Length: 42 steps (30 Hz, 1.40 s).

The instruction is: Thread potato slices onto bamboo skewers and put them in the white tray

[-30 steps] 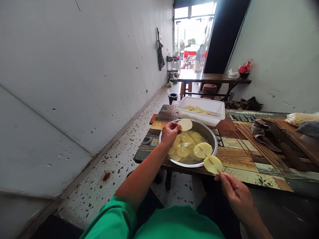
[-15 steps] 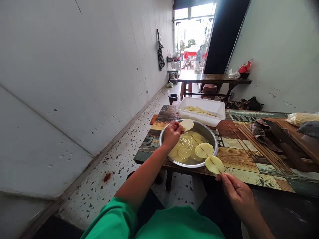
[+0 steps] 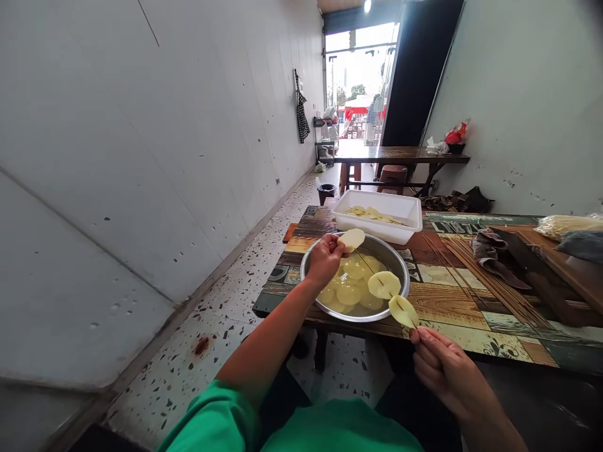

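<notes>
Above a round metal basin point(image 3: 362, 318), my left hand point(image 3: 326, 258) pinches a thin potato slice point(image 3: 352, 239) by its edge. My right hand point(image 3: 447, 361) grips the lower end of a thin wooden skewer point(image 3: 363, 258). Threaded on that skewer near my right hand are two potato slices, an upper slice point(image 3: 384, 285) and a lower slice point(image 3: 404, 311). The skewer's far end reaches up to the slice in my left hand; I cannot tell whether it has pierced it. Several more potato slices point(image 3: 348, 294) lie in water in the basin.
A white plastic tub point(image 3: 405, 233) with skewered slices stands behind the basin. Loose bamboo skewers point(image 3: 490, 282), a crumpled cloth point(image 3: 490, 248) and a wooden board point(image 3: 565, 267) lie to the right on the patterned table point(image 3: 443, 301). A white wall point(image 3: 141, 188) runs along the left.
The camera view has tilted up slightly. Both hands keep their holds on the slice and the skewer, and more of my right hand's curled fingers shows. The water ripples have eased.
</notes>
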### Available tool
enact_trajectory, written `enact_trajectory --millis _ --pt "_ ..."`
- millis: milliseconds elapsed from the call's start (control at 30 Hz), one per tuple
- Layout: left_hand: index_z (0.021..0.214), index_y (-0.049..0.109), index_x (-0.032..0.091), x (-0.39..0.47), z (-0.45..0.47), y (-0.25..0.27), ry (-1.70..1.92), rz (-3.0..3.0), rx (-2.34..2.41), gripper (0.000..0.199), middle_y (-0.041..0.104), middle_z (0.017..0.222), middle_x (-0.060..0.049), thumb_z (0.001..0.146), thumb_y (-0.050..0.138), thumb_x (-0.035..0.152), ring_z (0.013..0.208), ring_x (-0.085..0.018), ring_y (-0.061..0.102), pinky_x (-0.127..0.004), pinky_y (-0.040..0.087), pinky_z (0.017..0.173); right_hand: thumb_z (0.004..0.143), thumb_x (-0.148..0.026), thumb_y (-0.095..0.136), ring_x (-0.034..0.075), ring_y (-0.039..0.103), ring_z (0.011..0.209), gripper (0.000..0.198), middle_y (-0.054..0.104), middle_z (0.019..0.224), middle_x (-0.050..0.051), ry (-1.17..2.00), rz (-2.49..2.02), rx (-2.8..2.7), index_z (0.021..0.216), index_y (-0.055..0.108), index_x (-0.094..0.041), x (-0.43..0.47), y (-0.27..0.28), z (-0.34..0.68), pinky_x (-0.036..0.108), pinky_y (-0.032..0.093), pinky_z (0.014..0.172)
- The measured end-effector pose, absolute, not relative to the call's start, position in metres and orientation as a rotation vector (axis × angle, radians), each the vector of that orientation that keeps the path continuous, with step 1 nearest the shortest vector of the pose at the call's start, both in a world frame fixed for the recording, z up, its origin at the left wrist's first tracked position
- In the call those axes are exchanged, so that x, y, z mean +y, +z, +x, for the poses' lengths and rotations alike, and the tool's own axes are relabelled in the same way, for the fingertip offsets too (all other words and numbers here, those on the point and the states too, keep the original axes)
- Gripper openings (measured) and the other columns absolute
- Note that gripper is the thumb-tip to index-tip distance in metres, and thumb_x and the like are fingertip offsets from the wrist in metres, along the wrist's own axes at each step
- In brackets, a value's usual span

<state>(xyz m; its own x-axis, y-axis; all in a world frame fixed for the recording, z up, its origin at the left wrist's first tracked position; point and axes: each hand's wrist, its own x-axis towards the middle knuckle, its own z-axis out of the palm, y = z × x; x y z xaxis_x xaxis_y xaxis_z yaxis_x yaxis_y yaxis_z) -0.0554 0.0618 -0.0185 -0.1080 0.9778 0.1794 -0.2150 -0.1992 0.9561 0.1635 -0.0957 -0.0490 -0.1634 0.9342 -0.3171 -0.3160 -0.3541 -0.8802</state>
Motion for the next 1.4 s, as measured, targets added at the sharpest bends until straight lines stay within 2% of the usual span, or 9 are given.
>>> enact_trajectory --millis 233,333,467,567,767,1000,1133,1300,1400 --pt "0.083 0.052 0.018 0.061 -0.054 -0.015 1.539 1.107 0.972 0.019 0.066 0.072 0.002 0.071 0.068 0.016 0.064 -0.011 0.063 -0.024 0.052 0.066 0.078 -0.055 0.061 0.025 0.067 0.068 0.035 0.071 0.075 0.011 0.587 -1.389 -1.44 0.075 0.07 -0.021 -0.101 -0.06 0.154 0.033 0.053 0.063" --pt "0.084 0.054 0.017 0.06 -0.053 -0.016 1.527 1.122 0.986 0.019 0.066 0.072 0.001 0.071 0.067 0.015 0.065 -0.012 0.063 -0.024 0.051 0.065 0.078 -0.056 0.061 0.022 0.065 0.062 0.037 0.067 0.066 0.008 0.676 -1.413 -1.433 0.073 0.068 -0.02 -0.103 -0.06 0.155 0.031 0.052 0.058" --pt "0.084 0.055 0.017 0.058 -0.054 -0.018 1.535 1.179 0.995 0.016 0.064 0.071 0.002 0.072 0.066 0.013 0.063 -0.01 0.061 -0.022 0.05 0.064 0.08 -0.058 0.061 0.007 0.024 0.034 0.039 0.026 0.044 -0.01 1.455 -1.254 -1.076 0.074 0.061 -0.019 -0.103 -0.054 0.161 0.02 0.026 0.033" --pt "0.084 0.055 0.017 0.057 -0.054 -0.016 1.547 1.186 0.957 0.015 0.064 0.071 0.002 0.073 0.065 0.014 0.061 -0.009 0.06 -0.022 0.049 0.064 0.076 -0.06 0.064 0.005 0.011 0.035 0.041 0.016 0.046 -0.013 1.678 -1.131 -0.91 0.073 0.057 -0.02 -0.102 -0.052 0.162 0.018 0.019 0.03" --pt "0.084 0.055 0.015 0.052 -0.049 -0.014 1.534 1.13 0.944 0.016 0.064 0.072 0.001 0.072 0.066 0.013 0.062 -0.01 0.06 -0.022 0.049 0.062 0.082 -0.055 0.058 0.02 0.065 0.055 0.037 0.07 0.065 0.007 0.569 -1.389 -1.451 0.075 0.069 -0.02 -0.105 -0.066 0.153 0.027 0.05 0.05" --pt "0.083 0.057 0.015 0.049 -0.051 -0.013 1.514 1.066 0.952 0.022 0.065 0.072 0.001 0.068 0.072 0.022 0.061 -0.009 0.058 -0.023 0.049 0.062 0.091 -0.046 0.047 0.024 0.073 0.069 0.037 0.075 0.076 0.011 0.367 -1.404 -1.641 0.083 0.07 -0.019 -0.105 -0.069 0.158 0.031 0.057 0.065" --pt "0.077 0.059 0.015 0.049 -0.053 -0.015 1.552 1.135 0.99 0.023 0.061 0.068 0.003 0.064 0.075 0.025 0.061 -0.009 0.056 -0.022 0.048 0.063 0.081 -0.058 0.057 0.023 0.067 0.062 0.038 0.066 0.061 0.006 0.673 -1.399 -1.452 0.075 0.069 -0.021 -0.106 -0.062 0.158 0.031 0.054 0.058" --pt "0.08 0.061 0.017 0.048 -0.05 -0.017 1.649 1.142 1.056 0.02 0.063 0.071 0.003 0.068 0.073 0.028 0.065 -0.01 0.058 -0.022 0.049 0.066 0.074 -0.055 0.07 0.005 0.014 0.034 0.036 0.017 0.045 -0.013 1.662 -1.102 -0.851 0.072 0.059 -0.02 -0.105 -0.053 0.161 0.017 0.02 0.03" --pt "0.082 0.062 0.017 0.046 -0.046 -0.013 1.711 1.136 1.074 0.019 0.064 0.073 0.003 0.069 0.073 0.027 0.069 -0.01 0.06 -0.022 0.049 0.069 0.066 -0.053 0.076 0.004 0.004 0.037 0.039 0.012 0.047 -0.014 1.821 -0.996 -0.697 0.071 0.056 -0.02 -0.105 -0.053 0.162 0.016 0.015 0.028"
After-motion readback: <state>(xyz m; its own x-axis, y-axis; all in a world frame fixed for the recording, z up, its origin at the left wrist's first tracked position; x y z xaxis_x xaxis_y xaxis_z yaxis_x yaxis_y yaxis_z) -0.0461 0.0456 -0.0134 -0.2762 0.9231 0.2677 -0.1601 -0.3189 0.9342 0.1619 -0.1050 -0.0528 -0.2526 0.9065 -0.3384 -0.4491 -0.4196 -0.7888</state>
